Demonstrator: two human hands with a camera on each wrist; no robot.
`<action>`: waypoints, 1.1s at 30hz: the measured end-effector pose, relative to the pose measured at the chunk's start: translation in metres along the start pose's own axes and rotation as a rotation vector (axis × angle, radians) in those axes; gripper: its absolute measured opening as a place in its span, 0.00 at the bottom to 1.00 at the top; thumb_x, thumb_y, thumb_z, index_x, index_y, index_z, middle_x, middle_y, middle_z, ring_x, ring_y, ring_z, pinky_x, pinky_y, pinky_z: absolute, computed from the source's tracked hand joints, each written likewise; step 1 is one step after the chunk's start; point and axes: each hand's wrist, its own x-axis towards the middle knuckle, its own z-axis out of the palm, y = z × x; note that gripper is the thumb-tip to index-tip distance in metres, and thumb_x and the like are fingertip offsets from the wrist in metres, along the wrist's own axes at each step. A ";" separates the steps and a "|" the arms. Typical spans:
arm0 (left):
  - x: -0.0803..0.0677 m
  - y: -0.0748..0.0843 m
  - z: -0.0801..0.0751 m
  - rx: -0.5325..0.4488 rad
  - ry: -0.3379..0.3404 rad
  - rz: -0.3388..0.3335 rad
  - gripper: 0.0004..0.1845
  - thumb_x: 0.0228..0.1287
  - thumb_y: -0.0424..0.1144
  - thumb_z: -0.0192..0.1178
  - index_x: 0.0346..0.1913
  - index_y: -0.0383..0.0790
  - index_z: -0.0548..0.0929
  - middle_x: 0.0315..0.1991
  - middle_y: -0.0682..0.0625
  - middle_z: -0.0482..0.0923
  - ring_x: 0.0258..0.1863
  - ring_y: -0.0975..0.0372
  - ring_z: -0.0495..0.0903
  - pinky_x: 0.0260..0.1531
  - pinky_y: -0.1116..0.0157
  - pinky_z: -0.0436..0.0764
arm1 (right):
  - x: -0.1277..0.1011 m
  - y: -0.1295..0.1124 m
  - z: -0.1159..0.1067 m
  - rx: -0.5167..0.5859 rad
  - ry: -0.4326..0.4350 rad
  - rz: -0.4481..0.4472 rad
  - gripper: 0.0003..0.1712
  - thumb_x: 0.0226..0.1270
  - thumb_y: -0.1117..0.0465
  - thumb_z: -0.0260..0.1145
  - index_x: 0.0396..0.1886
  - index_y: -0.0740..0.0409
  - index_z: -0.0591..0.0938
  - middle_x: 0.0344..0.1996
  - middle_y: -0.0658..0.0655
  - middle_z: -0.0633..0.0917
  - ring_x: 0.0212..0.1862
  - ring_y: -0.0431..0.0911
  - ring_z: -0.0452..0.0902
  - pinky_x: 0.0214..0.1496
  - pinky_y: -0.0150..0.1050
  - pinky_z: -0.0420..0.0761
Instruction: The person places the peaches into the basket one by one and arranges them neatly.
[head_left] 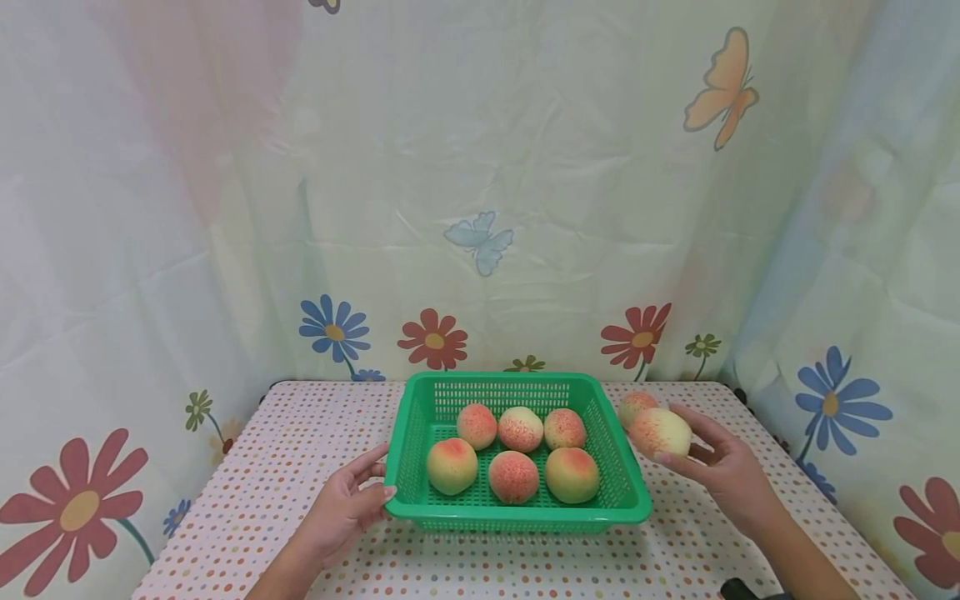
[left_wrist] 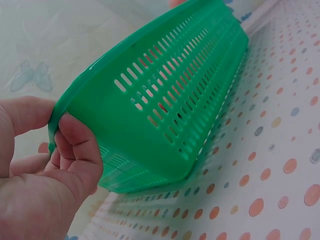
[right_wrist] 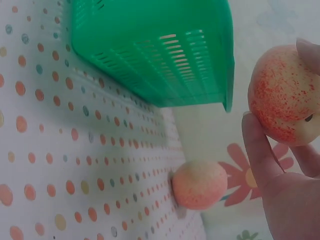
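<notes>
A green plastic basket (head_left: 517, 511) with slotted walls stands on the table, and several red-and-yellow peaches (head_left: 513, 477) lie inside it in two rows. My left hand (head_left: 341, 508) pinches the basket's left rim between thumb and fingers; the left wrist view shows this hand (left_wrist: 42, 195) at the rim (left_wrist: 75, 85). Just right of the basket, my right hand (head_left: 727, 471) grips a pale yellow peach with red speckles (head_left: 663, 431), raised off the table. In the right wrist view, fingers and thumb hold this peach (right_wrist: 282, 92) above the rim's level. Another peach (head_left: 636, 406) rests on the table behind it.
A dotted cloth (head_left: 277, 442) covers the table. Behind and at both sides hangs a curtain (head_left: 480, 150) printed with flowers and butterflies. A small black object (head_left: 738, 590) shows at the bottom edge beside the right forearm.
</notes>
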 end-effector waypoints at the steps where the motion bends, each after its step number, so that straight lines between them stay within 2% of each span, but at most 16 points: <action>1: 0.000 0.000 0.000 0.002 0.003 -0.001 0.43 0.68 0.28 0.62 0.82 0.37 0.52 0.57 0.43 0.69 0.41 0.66 0.83 0.39 0.71 0.87 | -0.001 -0.002 0.001 0.007 -0.002 0.000 0.47 0.70 0.51 0.71 0.82 0.49 0.59 0.78 0.67 0.60 0.71 0.71 0.66 0.47 0.29 0.84; 3: 0.000 -0.001 -0.001 0.002 0.009 -0.005 0.43 0.68 0.28 0.62 0.82 0.37 0.52 0.57 0.43 0.69 0.41 0.65 0.83 0.39 0.71 0.87 | -0.002 -0.006 0.002 0.014 -0.002 -0.010 0.46 0.70 0.51 0.71 0.82 0.48 0.60 0.78 0.64 0.61 0.70 0.67 0.69 0.48 0.29 0.84; 6: 0.000 -0.001 -0.001 -0.001 0.014 -0.013 0.43 0.68 0.28 0.62 0.81 0.38 0.53 0.57 0.43 0.70 0.41 0.65 0.83 0.39 0.71 0.87 | -0.004 -0.013 0.005 0.034 -0.010 -0.036 0.44 0.70 0.54 0.72 0.81 0.46 0.62 0.76 0.55 0.66 0.64 0.48 0.76 0.48 0.31 0.85; 9: 0.000 -0.001 -0.002 0.001 0.011 -0.014 0.44 0.68 0.29 0.63 0.82 0.38 0.53 0.57 0.44 0.70 0.41 0.65 0.84 0.39 0.71 0.87 | -0.006 -0.018 0.008 0.073 -0.032 -0.065 0.42 0.70 0.56 0.71 0.80 0.44 0.64 0.72 0.43 0.69 0.57 0.30 0.75 0.49 0.33 0.86; 11: 0.000 -0.002 -0.002 0.003 0.010 -0.015 0.44 0.68 0.29 0.63 0.82 0.38 0.53 0.57 0.44 0.70 0.40 0.65 0.83 0.39 0.71 0.87 | -0.006 -0.021 0.011 0.097 -0.048 -0.071 0.42 0.70 0.56 0.71 0.80 0.43 0.65 0.71 0.39 0.69 0.55 0.26 0.74 0.49 0.33 0.86; 15: 0.000 -0.002 -0.003 0.007 0.012 -0.019 0.44 0.67 0.29 0.63 0.82 0.39 0.53 0.57 0.44 0.70 0.40 0.65 0.84 0.39 0.71 0.87 | -0.007 -0.026 0.016 0.117 -0.065 -0.059 0.43 0.69 0.56 0.72 0.80 0.40 0.63 0.75 0.46 0.68 0.56 0.27 0.73 0.49 0.35 0.87; 18: 0.000 -0.002 -0.003 0.007 0.013 -0.021 0.44 0.68 0.29 0.63 0.82 0.39 0.53 0.57 0.44 0.70 0.40 0.65 0.84 0.40 0.70 0.87 | -0.007 -0.030 0.020 0.127 -0.072 -0.086 0.44 0.69 0.57 0.72 0.80 0.42 0.64 0.75 0.44 0.68 0.57 0.27 0.74 0.49 0.35 0.87; 21: 0.000 -0.001 -0.002 0.004 0.012 -0.021 0.44 0.68 0.29 0.63 0.82 0.39 0.53 0.57 0.44 0.70 0.40 0.65 0.83 0.40 0.70 0.87 | -0.007 -0.033 0.024 0.153 -0.086 -0.134 0.42 0.69 0.61 0.72 0.80 0.45 0.65 0.74 0.37 0.69 0.58 0.27 0.75 0.49 0.34 0.87; 22: 0.000 -0.001 -0.002 0.002 0.012 -0.020 0.44 0.68 0.29 0.63 0.82 0.39 0.53 0.57 0.44 0.70 0.40 0.65 0.83 0.40 0.70 0.87 | -0.007 -0.034 0.026 0.157 -0.090 -0.148 0.42 0.69 0.62 0.72 0.79 0.46 0.66 0.74 0.38 0.68 0.58 0.26 0.75 0.50 0.33 0.87; 26: 0.000 -0.001 -0.002 0.001 0.010 -0.018 0.44 0.68 0.29 0.63 0.82 0.39 0.52 0.57 0.44 0.70 0.40 0.65 0.83 0.40 0.70 0.87 | -0.006 -0.037 0.032 0.186 -0.112 -0.155 0.40 0.68 0.64 0.72 0.78 0.50 0.68 0.76 0.45 0.66 0.57 0.29 0.77 0.48 0.35 0.88; 30: 0.001 -0.001 -0.002 -0.002 0.011 -0.020 0.44 0.68 0.29 0.63 0.82 0.40 0.52 0.57 0.44 0.70 0.40 0.65 0.83 0.39 0.70 0.87 | -0.005 -0.041 0.038 0.206 -0.135 -0.121 0.39 0.67 0.63 0.73 0.76 0.52 0.69 0.73 0.53 0.66 0.56 0.36 0.80 0.48 0.38 0.89; 33: 0.001 -0.001 -0.002 -0.003 0.012 -0.018 0.44 0.68 0.29 0.63 0.82 0.39 0.52 0.57 0.44 0.70 0.40 0.65 0.83 0.39 0.71 0.87 | -0.004 -0.043 0.043 0.197 -0.143 -0.098 0.40 0.66 0.61 0.74 0.76 0.51 0.70 0.71 0.54 0.67 0.60 0.46 0.79 0.49 0.38 0.88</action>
